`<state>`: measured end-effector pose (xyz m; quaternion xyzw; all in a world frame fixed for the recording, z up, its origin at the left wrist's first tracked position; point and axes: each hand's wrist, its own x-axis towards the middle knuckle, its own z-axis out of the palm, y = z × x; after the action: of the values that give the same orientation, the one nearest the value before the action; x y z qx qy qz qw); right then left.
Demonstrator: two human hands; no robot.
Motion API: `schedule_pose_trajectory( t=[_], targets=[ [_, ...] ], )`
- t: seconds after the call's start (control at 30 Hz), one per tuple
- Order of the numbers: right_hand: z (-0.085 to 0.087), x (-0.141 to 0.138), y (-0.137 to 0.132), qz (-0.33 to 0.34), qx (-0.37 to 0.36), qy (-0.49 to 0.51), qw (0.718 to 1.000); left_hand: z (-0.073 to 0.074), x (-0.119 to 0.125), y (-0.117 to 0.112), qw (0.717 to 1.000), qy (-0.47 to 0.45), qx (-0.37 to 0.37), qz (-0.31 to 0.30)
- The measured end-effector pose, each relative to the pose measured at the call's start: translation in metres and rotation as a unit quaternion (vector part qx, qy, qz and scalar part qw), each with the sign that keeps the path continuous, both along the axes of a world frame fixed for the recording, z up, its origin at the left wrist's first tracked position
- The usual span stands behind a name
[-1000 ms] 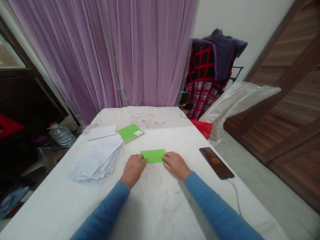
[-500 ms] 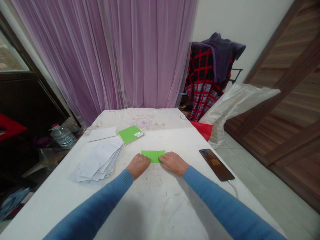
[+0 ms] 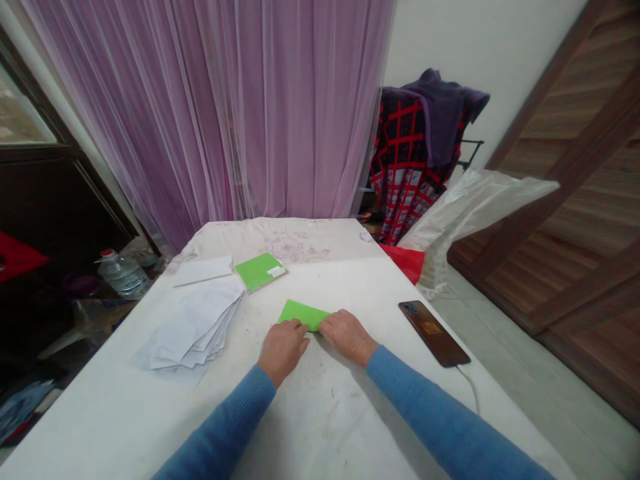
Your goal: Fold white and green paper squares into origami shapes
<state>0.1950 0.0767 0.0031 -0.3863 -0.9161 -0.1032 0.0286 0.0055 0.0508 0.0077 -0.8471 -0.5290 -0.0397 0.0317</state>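
A folded piece of bright green paper (image 3: pixel 303 313) lies slightly turned on the white-covered table, between my two hands. At its near left edge, my left hand (image 3: pixel 283 348) has its fingers curled onto the paper, the thumb pointing toward the middle. My right hand (image 3: pixel 347 335) pinches the right end, with the fingertips over the edge. Parts of both ends are hidden under the fingers. Beyond my left hand lies a pack of green paper (image 3: pixel 259 270) with a small white label.
Left on the table (image 3: pixel 320 427) are a fanned stack of white sheets (image 3: pixel 193 327) and a flat white packet (image 3: pixel 204 270). A phone (image 3: pixel 434 333) with a cable (image 3: pixel 470 383) lies near the right edge. A translucent plastic bag (image 3: pixel 465 207) stands beyond that edge.
The green paper has turned, its right end now nearer me. My left hand has shifted from its left end to its near edge, while my right hand stays on the right end.
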Motion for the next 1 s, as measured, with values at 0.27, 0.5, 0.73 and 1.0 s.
schedule_pose_trajectory(
  t=[0.27, 0.5, 0.73, 1.0],
  targets=[
    [-0.017, -0.003, -0.016, 0.049, 0.002, 0.200, 0.979, -0.014, -0.012, -0.009, 0.995, -0.095, -0.020, 0.007],
    [-0.026, 0.014, 0.002, -0.011, -0.106, 0.289, 0.951, -0.030, -0.027, -0.009, 0.978, -0.206, 0.019, 0.002],
    [-0.021, -0.004, 0.010, -0.119, -0.135, 0.296, 0.938, -0.032, -0.027, -0.005, 0.961, -0.263, 0.023, 0.080],
    [-0.028, 0.008, 0.001, -0.061, -0.166, 0.331, 0.927, -0.026, -0.028, -0.008, 0.972, -0.232, 0.009, 0.044]
  ],
)
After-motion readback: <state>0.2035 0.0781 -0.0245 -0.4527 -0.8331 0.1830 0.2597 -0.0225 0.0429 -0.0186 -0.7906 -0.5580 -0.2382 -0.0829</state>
